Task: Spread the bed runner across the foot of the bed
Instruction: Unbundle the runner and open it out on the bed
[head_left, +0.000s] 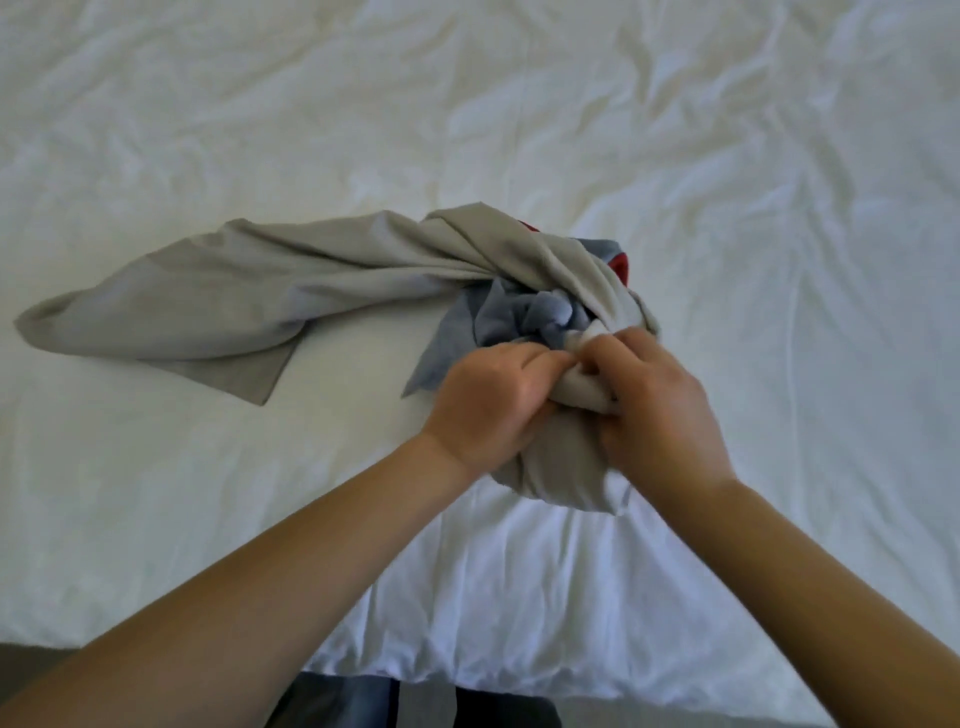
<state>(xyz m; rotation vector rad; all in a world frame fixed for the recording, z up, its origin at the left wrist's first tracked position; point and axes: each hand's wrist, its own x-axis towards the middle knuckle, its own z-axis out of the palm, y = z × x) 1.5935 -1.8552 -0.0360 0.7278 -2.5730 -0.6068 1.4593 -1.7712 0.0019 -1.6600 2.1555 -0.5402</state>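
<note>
Both hands clenched on the bunched end of the bed runner (363, 270), side by side, knuckles almost touching. Left hand (488, 405) closed on a fold from the left, fingers curled under into the cloth. Right hand (654, 395) pinching the same wad from the right, thumb and fingertips buried in the grey-beige fabric. Bare forearms coming in from the near edge of the bed (779, 208), converging at the bundle.

Runner not spread: twisted and balled up near the middle of the near edge, slightly toward the right. One long loose tail thrown out to the left, lying flat and creased on the white sheet, tip ending well short of the left edge. Lower flap of the bundle hanging just behind the hands toward the near edge.

Blue-grey cloth (519, 317) tangled inside the wad, knotted-looking, one corner sticking out left of the left hand. Small red patch (618, 267) showing at the far right side of the bundle; cannot tell whether separate item or part of the runner.

Sheet wrinkled all over, heavier creases toward the far side. Dark floor strip visible past the near edge.
</note>
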